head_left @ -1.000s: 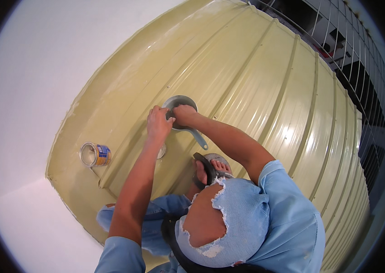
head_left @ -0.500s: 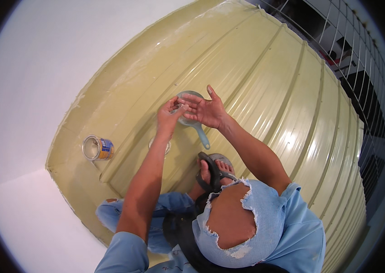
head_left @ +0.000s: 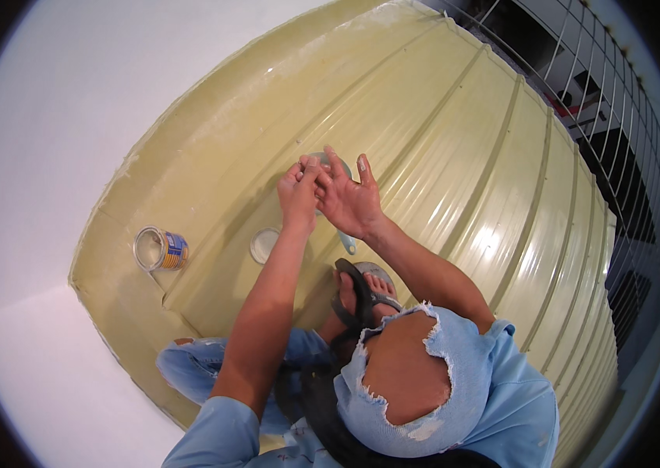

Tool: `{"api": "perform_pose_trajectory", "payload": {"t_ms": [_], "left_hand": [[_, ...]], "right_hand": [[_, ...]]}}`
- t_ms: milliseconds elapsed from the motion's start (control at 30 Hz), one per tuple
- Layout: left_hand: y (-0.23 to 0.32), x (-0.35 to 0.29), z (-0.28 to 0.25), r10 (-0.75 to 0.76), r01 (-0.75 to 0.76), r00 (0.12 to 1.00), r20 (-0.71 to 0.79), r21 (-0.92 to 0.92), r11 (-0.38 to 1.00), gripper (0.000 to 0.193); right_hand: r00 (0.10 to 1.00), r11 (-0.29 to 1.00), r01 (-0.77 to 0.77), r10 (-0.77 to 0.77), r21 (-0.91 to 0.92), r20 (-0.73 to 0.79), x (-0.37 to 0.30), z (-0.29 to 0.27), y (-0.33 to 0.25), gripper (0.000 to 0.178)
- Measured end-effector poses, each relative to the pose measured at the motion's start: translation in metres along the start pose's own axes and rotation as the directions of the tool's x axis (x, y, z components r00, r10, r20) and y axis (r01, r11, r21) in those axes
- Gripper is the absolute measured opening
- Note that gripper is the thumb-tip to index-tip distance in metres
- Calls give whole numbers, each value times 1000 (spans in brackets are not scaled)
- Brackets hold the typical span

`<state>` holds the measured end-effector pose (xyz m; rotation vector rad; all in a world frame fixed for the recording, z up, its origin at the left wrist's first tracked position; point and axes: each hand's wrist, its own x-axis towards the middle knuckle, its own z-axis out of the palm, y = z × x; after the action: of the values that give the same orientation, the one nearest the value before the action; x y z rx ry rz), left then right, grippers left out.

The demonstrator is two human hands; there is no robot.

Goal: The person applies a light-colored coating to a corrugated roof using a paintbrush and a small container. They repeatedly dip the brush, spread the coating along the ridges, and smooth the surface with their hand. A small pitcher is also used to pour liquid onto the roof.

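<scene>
My left hand (head_left: pixel 297 196) is closed, its fingertips bunched against the fingers of my right hand (head_left: pixel 352 204). Whether something small sits between them is hidden. My right hand lies palm up, fingers spread and thumb apart, with pale residue on the thumb tip. Beneath both hands is a grey-blue round dipper (head_left: pixel 348 243), mostly covered, its handle pointing toward my foot. A round pale lid (head_left: pixel 265 245) lies just left of my left forearm. Farther left, an open can (head_left: pixel 174 251) with a blue and orange label shows a pale inside.
Yellow ribbed metal sheeting (head_left: pixel 455 156) forms the surface under me. A white wall (head_left: pixel 57 156) borders it on the left. Along the right runs a wire grille (head_left: pixel 603 101) with dark things behind it. My sandalled foot (head_left: pixel 377 282) rests close to the dipper's handle.
My left fingers have closed in against the right hand's fingers. Both hands have shifted slightly, covering more of the dipper. The lid, partly behind my left forearm before, now shows fully.
</scene>
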<state>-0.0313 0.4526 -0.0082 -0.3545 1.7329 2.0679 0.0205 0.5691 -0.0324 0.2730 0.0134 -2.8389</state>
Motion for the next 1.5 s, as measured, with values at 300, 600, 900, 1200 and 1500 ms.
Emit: {"api": "perform_pose_trajectory", "payload": {"t_ms": [300,600,900,1200,1500], "left_hand": [[9,6,-14,-180,179,980,-91,-14,984,56],[47,-14,-89,229,-298,954,193,685,665,75],[46,-48,-60,277,-312,948,156,623,717,68],[64,-50,-14,284,-381,910,303,336,862,55],[67,-65,36,262,-229,937,230,-161,960,39]], "right_hand": [[989,834,6,76,-551,127,-8,1,-5,84],[973,52,-175,-143,-983,-181,-14,1,-56,64],[987,800,-159,121,-578,-104,-24,25,-42,92],[971,915,-151,209,-375,119,-38,65,-36,107],[922,-85,249,-283,-965,263,-33,91,-9,93]]}}
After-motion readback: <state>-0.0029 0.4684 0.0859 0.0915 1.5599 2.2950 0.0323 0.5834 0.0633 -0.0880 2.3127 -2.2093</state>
